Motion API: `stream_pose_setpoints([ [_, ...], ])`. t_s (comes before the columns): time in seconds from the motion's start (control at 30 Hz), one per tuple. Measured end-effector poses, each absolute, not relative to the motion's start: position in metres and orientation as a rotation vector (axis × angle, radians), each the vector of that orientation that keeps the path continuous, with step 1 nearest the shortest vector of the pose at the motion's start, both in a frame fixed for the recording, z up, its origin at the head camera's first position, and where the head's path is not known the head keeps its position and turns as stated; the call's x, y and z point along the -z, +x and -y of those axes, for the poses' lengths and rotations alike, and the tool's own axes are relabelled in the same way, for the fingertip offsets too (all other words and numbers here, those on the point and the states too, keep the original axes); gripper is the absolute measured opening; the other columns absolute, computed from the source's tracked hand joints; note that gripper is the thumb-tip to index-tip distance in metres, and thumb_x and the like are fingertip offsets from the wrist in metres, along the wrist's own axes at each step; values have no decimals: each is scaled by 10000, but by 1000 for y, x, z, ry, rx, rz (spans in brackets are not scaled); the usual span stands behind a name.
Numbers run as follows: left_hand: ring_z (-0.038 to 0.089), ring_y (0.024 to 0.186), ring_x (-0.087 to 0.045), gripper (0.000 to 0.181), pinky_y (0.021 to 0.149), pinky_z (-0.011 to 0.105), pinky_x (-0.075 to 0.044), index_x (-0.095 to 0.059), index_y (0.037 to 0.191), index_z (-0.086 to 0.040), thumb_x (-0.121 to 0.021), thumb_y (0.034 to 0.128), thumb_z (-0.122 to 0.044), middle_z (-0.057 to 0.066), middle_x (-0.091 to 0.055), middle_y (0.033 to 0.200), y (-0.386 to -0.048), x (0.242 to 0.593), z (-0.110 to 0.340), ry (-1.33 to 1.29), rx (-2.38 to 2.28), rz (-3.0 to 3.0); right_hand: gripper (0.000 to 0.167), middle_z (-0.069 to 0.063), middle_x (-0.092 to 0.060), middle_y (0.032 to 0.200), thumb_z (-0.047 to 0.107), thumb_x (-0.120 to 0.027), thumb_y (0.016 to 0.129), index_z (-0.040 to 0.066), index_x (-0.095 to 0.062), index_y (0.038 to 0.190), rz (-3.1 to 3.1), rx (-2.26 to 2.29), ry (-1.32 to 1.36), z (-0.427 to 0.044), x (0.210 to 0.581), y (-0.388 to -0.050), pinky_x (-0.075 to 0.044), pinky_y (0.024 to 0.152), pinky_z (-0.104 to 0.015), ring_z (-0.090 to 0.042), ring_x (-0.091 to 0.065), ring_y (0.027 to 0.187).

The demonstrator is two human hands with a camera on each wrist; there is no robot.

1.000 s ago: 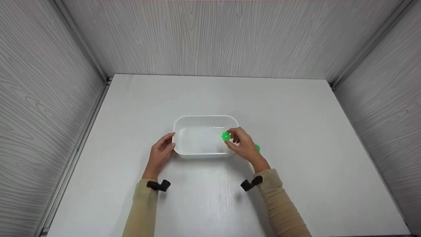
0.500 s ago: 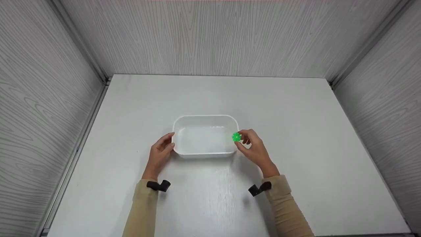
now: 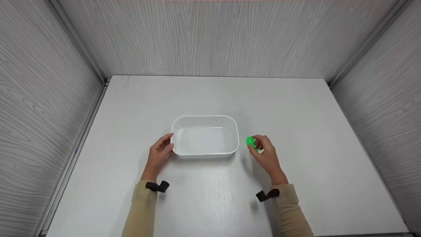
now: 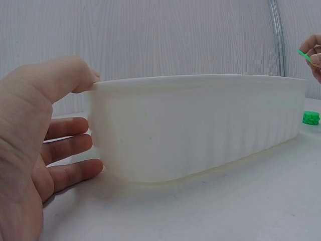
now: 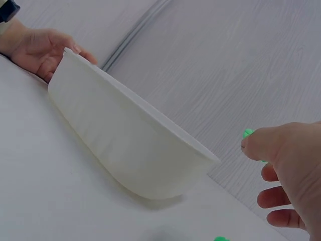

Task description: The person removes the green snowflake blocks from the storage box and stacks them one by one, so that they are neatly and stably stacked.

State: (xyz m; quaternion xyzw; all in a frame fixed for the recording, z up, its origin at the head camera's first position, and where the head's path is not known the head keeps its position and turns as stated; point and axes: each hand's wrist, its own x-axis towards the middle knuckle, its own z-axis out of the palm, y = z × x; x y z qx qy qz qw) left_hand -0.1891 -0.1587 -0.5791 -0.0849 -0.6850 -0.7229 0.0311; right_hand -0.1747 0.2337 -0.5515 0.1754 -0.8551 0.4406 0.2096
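Observation:
My right hand (image 3: 265,154) pinches a small green notched disc (image 3: 250,141) between thumb and fingertips, just right of the white plastic tub (image 3: 204,154). The right wrist view shows mostly a green edge (image 5: 248,133) of this disc behind the thumb. Beneath that hand, a short stack of similar green discs (image 4: 311,118) sits on the table beside the tub. At the tub's left end, my left hand (image 3: 158,155) touches the rim with its thumb. Its other visible fingers rest lightly curved against the outer wall (image 4: 150,130). The tub stands flat on the table, and nothing shows inside it.
The white tabletop (image 3: 210,95) is bounded by pale wood-grain panels at the back (image 3: 210,39), left (image 3: 42,98) and right (image 3: 388,98). A black wrist camera (image 3: 158,186) sits on each sleeve cuff.
My right hand has moved right and slightly toward me, carrying the green disc from over the tub's right end to above the stack. My left hand stays at the tub.

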Motion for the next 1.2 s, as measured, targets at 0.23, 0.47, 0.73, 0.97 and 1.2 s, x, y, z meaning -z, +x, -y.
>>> stream_pose_setpoints([
  [0.23, 356, 1217, -440, 412, 925, 236, -432, -488, 1299, 55, -578, 904, -16, 248, -466, 1312, -189, 579, 160, -259, 2213, 2121, 311, -75, -546, 843, 79, -709, 810, 16, -583, 1087, 2413, -1236, 297, -242, 565, -168, -468, 628, -427, -182, -506, 737],
  [0.47, 355, 1232, -421, 410, 928, 223, -425, -484, 1297, 65, -572, 902, -1, 255, -455, 1321, -190, 577, 159, -281, 2211, 2115, 321, -86, -548, 860, 103, -702, 821, 19, -579, 1106, 2493, -1263, 140, -248, 574, -166, -467, 657, -354, -194, -515, 760],
  [0.73, 305, 1236, -434, 414, 951, 229, -408, -509, 1301, 17, -595, 903, -56, 189, -477, 1329, -190, 576, 158, -237, 2189, 2150, 334, -86, -536, 874, 142, -680, 848, 21, -563, 1137, 2599, -1272, 10, -248, 582, -168, -444, 684, -321, -193, -494, 781],
  [0.97, 380, 1198, -443, 414, 913, 232, -438, -484, 1300, 60, -578, 907, -28, 263, -473, 1292, -188, 577, 158, -279, 2212, 2103, 338, -88, -517, 899, 177, -647, 867, 31, -548, 1155, 2664, -1271, -30, -247, 586, -168, -431, 700, -334, -202, -492, 803],
  [1.2, 392, 1177, -460, 409, 893, 241, -453, -489, 1296, 64, -577, 905, -14, 273, -483, 1274, -188, 576, 158, -279, 2232, 2082, 352, -73, -510, 922, 215, -614, 873, 48, -546, 1175, 2707, -1291, -83, -247, 586, -169, -440, 727, -352, -207, -504, 836],
])
